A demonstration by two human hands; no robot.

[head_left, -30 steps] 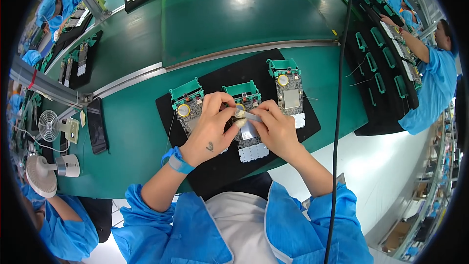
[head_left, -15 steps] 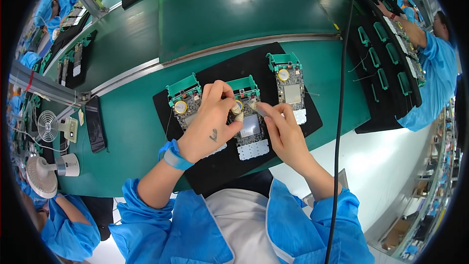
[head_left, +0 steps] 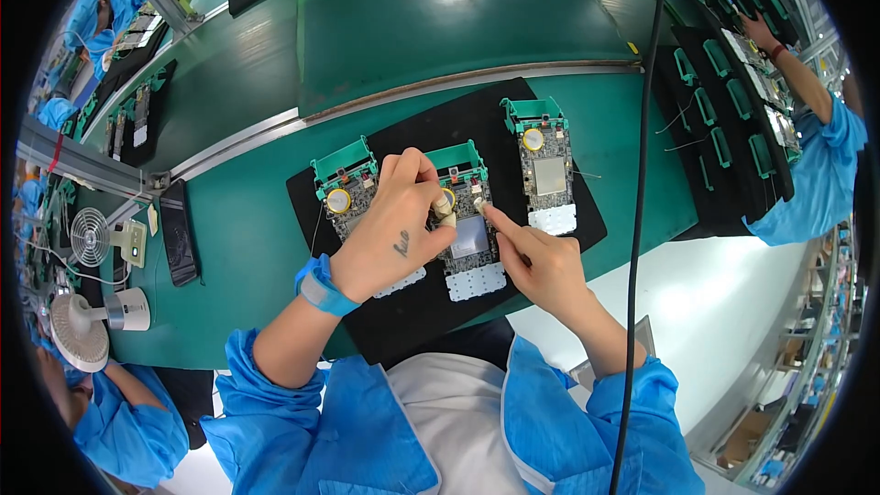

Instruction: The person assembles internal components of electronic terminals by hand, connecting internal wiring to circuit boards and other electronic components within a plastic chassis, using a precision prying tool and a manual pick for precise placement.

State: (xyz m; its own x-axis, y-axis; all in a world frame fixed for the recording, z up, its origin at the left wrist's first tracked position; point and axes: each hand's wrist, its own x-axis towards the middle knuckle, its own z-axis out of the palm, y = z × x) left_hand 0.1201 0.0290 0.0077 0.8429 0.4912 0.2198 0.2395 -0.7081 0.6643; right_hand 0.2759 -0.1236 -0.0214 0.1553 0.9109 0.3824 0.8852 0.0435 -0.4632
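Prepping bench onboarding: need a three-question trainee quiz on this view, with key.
1. Count: how many circuit boards lie on the black mat under the person's hands?
2. Fill in: the blue wristband is worn on the person's own ____ wrist.
3. Pick one: over which of those boards does the right hand extend its index finger?
A) left
B) middle
C) right

Key:
1. Three
2. Left
3. B
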